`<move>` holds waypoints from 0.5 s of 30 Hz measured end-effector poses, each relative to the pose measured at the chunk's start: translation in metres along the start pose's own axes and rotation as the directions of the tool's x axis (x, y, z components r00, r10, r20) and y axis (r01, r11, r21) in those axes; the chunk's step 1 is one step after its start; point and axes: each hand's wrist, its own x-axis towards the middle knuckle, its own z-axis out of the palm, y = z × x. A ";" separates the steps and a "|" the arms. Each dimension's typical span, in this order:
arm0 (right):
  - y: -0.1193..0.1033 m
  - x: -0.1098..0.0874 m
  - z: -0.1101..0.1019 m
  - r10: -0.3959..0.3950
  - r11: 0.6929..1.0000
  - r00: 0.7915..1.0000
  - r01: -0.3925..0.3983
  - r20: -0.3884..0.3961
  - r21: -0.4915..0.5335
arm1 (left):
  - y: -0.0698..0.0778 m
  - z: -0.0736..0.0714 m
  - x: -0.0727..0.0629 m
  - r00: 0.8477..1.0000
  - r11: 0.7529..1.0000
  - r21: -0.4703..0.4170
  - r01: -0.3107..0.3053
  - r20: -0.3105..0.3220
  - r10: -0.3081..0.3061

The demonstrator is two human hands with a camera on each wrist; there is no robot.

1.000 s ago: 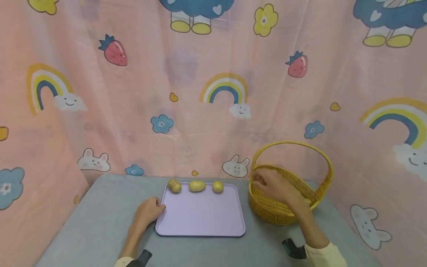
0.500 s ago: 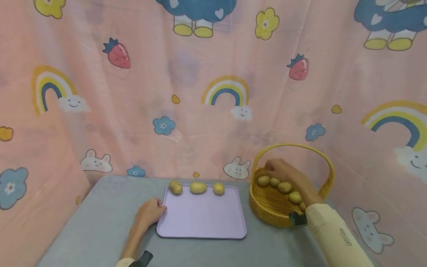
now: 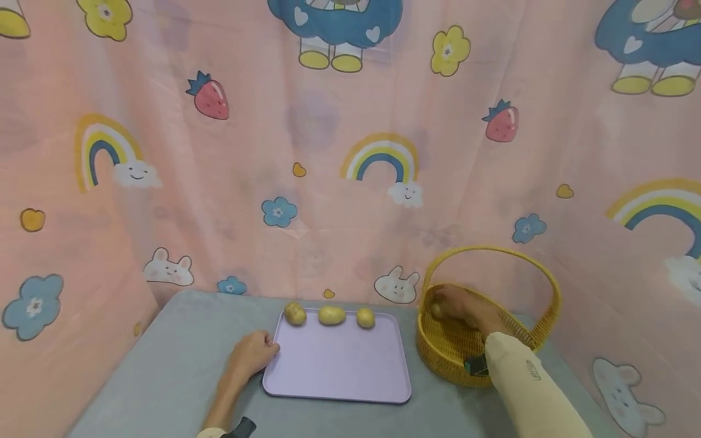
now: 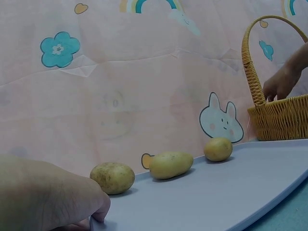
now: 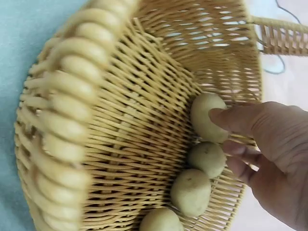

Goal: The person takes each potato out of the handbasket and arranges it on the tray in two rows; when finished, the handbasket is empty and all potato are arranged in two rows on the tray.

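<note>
A lilac tray (image 3: 339, 371) lies on the table with a row of 3 potatoes along its far edge: a left potato (image 3: 295, 314), a longer middle potato (image 3: 331, 315) and a small right potato (image 3: 365, 317). My left hand (image 3: 254, 353) holds the tray's left rim, fingers curled at the edge. Inside the yellow wicker basket (image 3: 442, 362) is my right hand (image 3: 457, 302). Seen from the right wrist, its fingertips overlap the edge of the endmost potato (image 5: 204, 107), and other fingers reach beside a smaller potato (image 5: 206, 159). More potatoes sit in that row along the basket's wall.
The basket's tall arched handle (image 3: 487, 248) rises over the right forearm. Behind the grey-blue tablecloth (image 3: 181, 340) hangs a pink printed curtain (image 3: 317, 243). A dark wrist device (image 3: 475, 365) sits by the right sleeve, close to the basket's near rim.
My right hand has moved from the basket's left rim, over its far side, and down inside among the potatoes. The left hand stays at the tray. The head view has shifted slightly.
</note>
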 end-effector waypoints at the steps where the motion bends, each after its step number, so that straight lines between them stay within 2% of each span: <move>1: 0.001 0.000 0.002 0.016 1.000 1.000 -0.016 -0.016 -0.012 | 0.000 0.001 0.000 1.000 1.000 0.001 -0.002 0.003 0.002; 5: 0.002 -0.004 0.008 0.016 0.979 0.995 -0.036 -0.100 -0.201 | 0.000 0.002 -0.001 1.000 1.000 0.009 -0.016 -0.005 0.016; 9: 0.008 -0.005 0.014 -0.024 0.945 0.987 -0.029 -0.159 -0.326 | 0.001 0.001 -0.002 1.000 1.000 0.013 -0.010 -0.007 0.010; 13: 0.007 -0.008 0.015 -0.057 0.918 0.986 -0.011 -0.158 -0.396 | 0.002 0.000 -0.001 1.000 1.000 0.015 -0.009 -0.005 0.009; 15: -0.001 -0.011 0.011 -0.030 0.910 0.990 -0.028 -0.135 -0.413 | 0.002 0.001 -0.001 1.000 1.000 0.017 -0.008 -0.009 0.008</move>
